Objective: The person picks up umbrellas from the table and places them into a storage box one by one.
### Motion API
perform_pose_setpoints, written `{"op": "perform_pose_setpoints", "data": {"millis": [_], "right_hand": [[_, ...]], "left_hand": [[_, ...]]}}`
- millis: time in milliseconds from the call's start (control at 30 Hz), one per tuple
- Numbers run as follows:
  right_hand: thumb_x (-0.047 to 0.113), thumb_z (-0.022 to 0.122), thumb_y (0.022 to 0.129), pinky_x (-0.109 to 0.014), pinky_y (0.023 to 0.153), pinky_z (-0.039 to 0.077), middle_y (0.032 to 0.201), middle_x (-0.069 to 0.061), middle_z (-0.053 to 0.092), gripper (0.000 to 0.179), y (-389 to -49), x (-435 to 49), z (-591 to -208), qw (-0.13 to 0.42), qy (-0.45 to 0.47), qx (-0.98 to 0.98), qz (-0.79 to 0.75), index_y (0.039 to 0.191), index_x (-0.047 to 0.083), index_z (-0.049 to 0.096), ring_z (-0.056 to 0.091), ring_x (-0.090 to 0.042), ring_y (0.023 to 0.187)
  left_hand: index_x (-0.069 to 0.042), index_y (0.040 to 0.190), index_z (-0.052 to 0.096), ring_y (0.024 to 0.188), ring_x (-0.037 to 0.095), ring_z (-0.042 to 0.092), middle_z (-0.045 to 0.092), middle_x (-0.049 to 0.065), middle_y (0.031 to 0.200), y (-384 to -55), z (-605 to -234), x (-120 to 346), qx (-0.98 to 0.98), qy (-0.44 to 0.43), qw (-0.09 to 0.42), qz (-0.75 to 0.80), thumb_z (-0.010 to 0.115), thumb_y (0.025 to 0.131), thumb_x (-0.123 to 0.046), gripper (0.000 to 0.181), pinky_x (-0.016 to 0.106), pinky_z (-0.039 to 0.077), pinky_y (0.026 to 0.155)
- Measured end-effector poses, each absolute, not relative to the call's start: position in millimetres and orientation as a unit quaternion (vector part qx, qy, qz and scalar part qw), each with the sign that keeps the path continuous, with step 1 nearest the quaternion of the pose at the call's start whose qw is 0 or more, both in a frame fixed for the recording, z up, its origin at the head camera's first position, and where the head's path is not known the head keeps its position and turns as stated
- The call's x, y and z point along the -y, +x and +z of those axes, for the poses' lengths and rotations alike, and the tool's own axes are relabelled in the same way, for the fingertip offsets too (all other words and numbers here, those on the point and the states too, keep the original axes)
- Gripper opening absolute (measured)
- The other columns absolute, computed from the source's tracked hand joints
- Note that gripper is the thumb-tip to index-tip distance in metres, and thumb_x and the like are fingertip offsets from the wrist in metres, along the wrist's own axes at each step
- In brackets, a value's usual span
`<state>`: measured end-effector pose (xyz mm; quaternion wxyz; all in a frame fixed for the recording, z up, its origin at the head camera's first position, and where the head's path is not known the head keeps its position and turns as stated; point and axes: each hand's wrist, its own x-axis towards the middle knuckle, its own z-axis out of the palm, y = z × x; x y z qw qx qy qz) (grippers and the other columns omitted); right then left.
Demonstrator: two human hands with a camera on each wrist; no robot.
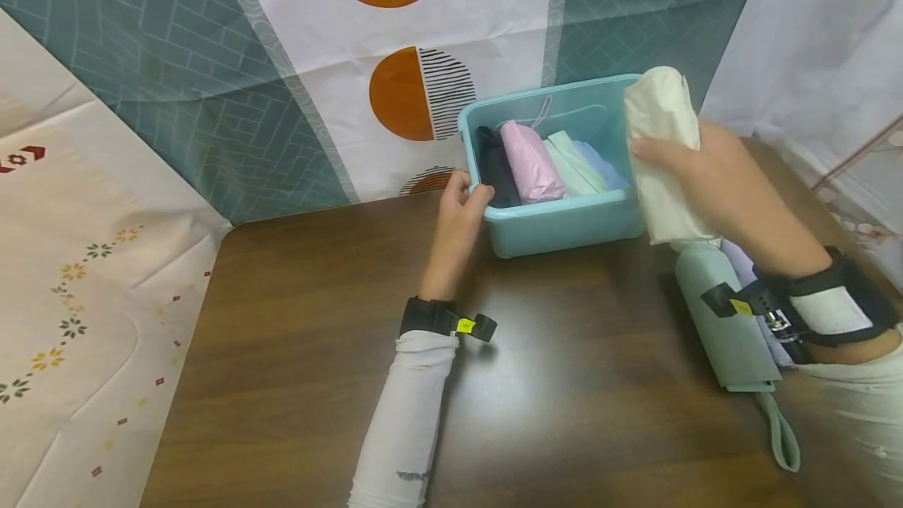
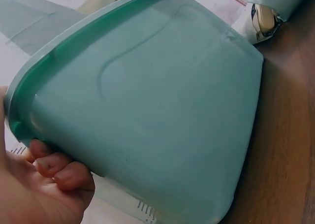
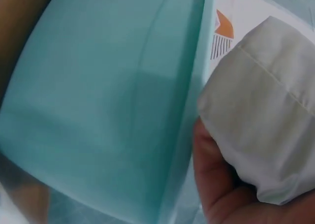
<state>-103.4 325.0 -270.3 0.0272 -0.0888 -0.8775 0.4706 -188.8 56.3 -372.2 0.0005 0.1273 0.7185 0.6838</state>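
Note:
A light-blue plastic bin (image 1: 564, 227) stands at the back of the table. My left hand (image 1: 460, 214) grips its left rim; in the left wrist view the fingers (image 2: 54, 167) curl beneath the rim. Over the bin's right end, my right hand (image 1: 712, 171) holds a cream folded umbrella (image 1: 661, 112) in cloth, its seam visible in the right wrist view. Inside the bin lie a black bundle (image 1: 496, 167), a pink bundle (image 1: 531, 163), a pale green one (image 1: 574, 167) and a blue one (image 1: 600, 167), side by side. A thin white cord (image 1: 543, 112) loops near the back wall.
A sage-green folded umbrella (image 1: 727, 320) with a wrist strap (image 1: 781, 437) lies right of the bin on the brown wooden table (image 1: 317, 351). A lilac item (image 1: 741, 261) lies beside it, partly hidden by my right arm. Patterned cloth (image 1: 282, 61) hangs behind the table.

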Motion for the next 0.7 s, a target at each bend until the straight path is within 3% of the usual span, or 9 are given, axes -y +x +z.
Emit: {"op": "perform_pose_setpoints", "data": {"millis": [167, 333, 467, 700], "right_hand": [[0.063, 0.055, 0.088, -0.046, 0.058, 0.05, 0.097, -0.014, 0.056, 0.064, -119, -322, -258, -0.052, -0.086, 0.869, 0.484, 0.123, 0.011, 0.041, 0.063, -0.027, 0.071], [0.064, 0.056, 0.087, -0.044, 0.061, 0.051, 0.087, -0.007, 0.059, 0.065, -140, -321, -249, -0.122, -0.106, 0.854, 0.494, 0.118, 0.008, 0.041, 0.064, -0.023, 0.069], [0.061, 0.055, 0.089, -0.042, 0.061, 0.051, 0.08, -0.005, 0.06, 0.062, -153, -321, -244, -0.16, -0.105, 0.852, 0.487, 0.113, 0.005, 0.043, 0.064, -0.021, 0.066], [0.069, 0.051, 0.087, -0.043, 0.064, 0.051, 0.084, -0.009, 0.061, 0.072, -156, -317, -238, -0.204, -0.084, 0.863, 0.454, 0.116, 0.003, 0.044, 0.065, -0.025, 0.07]], "left_hand": [[-0.01, 0.101, 0.046, 0.078, 0.023, 0.047, 0.044, 0.01, 0.087, -187, -371, -58, -0.723, 0.118, -0.004, 0.68, 0.05, 0.089, -0.029, 0.022, 0.031, 0.041, 0.067], [-0.011, 0.1, 0.046, 0.075, 0.022, 0.046, 0.043, 0.01, 0.083, -187, -370, -59, -0.726, 0.115, -0.006, 0.678, 0.05, 0.088, -0.028, 0.022, 0.029, 0.039, 0.064], [-0.011, 0.1, 0.046, 0.073, 0.023, 0.045, 0.043, 0.01, 0.082, -187, -370, -59, -0.727, 0.113, -0.008, 0.677, 0.05, 0.088, -0.029, 0.022, 0.029, 0.039, 0.063], [-0.011, 0.101, 0.046, 0.077, 0.023, 0.047, 0.044, 0.01, 0.084, -186, -369, -57, -0.728, 0.112, -0.004, 0.676, 0.05, 0.088, -0.029, 0.023, 0.03, 0.04, 0.065]]}}
